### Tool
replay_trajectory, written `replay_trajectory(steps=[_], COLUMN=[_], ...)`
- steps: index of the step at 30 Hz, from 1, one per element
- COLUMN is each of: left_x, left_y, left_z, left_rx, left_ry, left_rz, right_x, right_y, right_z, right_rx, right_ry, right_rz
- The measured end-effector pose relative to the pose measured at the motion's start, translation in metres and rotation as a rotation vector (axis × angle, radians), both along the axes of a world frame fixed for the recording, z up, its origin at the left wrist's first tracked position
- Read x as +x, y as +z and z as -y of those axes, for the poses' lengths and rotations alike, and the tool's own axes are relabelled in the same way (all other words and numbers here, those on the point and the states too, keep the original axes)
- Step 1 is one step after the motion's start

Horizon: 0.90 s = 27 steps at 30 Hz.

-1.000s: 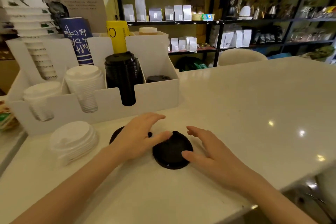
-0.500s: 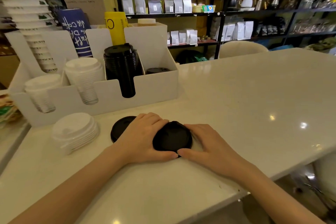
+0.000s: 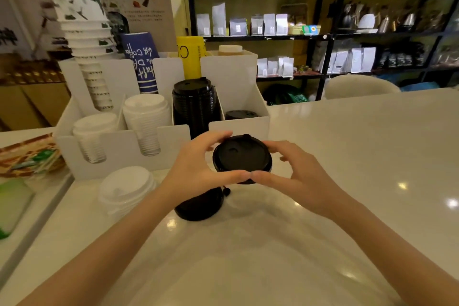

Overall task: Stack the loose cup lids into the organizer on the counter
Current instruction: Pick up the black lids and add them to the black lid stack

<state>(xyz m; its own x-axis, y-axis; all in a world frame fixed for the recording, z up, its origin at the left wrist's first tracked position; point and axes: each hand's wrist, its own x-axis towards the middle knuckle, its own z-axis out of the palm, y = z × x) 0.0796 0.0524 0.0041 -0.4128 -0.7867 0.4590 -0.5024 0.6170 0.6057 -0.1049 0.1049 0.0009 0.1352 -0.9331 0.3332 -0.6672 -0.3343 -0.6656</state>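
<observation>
Two hands, left hand (image 3: 196, 169) and right hand (image 3: 295, 176), fingers closed around black lid (image 3: 242, 158) rim, held flat; organizer (image 3: 238, 129) slot directly beyond, equally near both.

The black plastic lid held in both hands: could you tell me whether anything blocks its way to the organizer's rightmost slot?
Only the white organizer's low front wall lies between the black plastic lid and that slot; the slot is open above.
</observation>
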Motion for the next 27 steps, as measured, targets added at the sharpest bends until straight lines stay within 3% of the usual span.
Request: replay_trajectory(steps=[16, 21, 27], left_x=[0.023, 0.033, 0.037], left_y=[0.062, 0.06, 0.052], left_z=[0.077, 0.092, 0.111], left_rx=[0.006, -0.033, -0.056], left_ry=[0.22, 0.248, 0.311], left_rz=[-0.566, -0.526, -0.414], right_x=[0.051, 0.065, 0.069], right_y=[0.073, 0.059, 0.045], right_z=[0.102, 0.132, 0.143], right_rx=[-0.311, -0.276, -0.239], right_ry=[0.068, 0.111, 0.102], right_rz=[0.23, 0.274, 0.193])
